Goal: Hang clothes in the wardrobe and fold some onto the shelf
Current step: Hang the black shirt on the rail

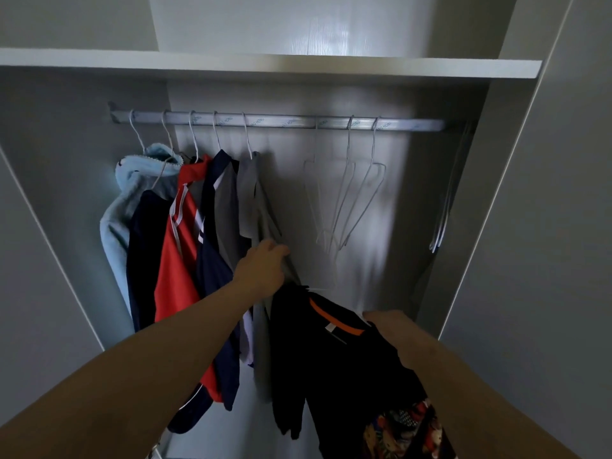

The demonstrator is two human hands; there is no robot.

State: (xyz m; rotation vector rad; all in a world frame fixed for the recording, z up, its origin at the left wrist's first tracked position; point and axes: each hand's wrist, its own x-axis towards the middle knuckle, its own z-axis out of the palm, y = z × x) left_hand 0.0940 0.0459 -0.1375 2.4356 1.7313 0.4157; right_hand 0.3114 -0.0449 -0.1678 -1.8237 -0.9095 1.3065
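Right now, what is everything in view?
shelf: 1, white, wardrobe top
rail: 1, silver, below the shelf
fleece: 1, light blue, leftmost on rail
dark top: 1, navy, beside the fleece
red top: 1, red, white stripes, third
navy-grey top: 1, navy and grey, fourth
grey shirt: 1, grey, fifth
empty hangers: 3, white wire, mid-rail
side hangers: count unclear, pale, far right
black shirt: 1, black, orange collar, held low
patterned fabric: 1, red-dark print, bottom right
left hand: 1, fingers curled on grey shirt
right hand: 1, grips black shirt's shoulder
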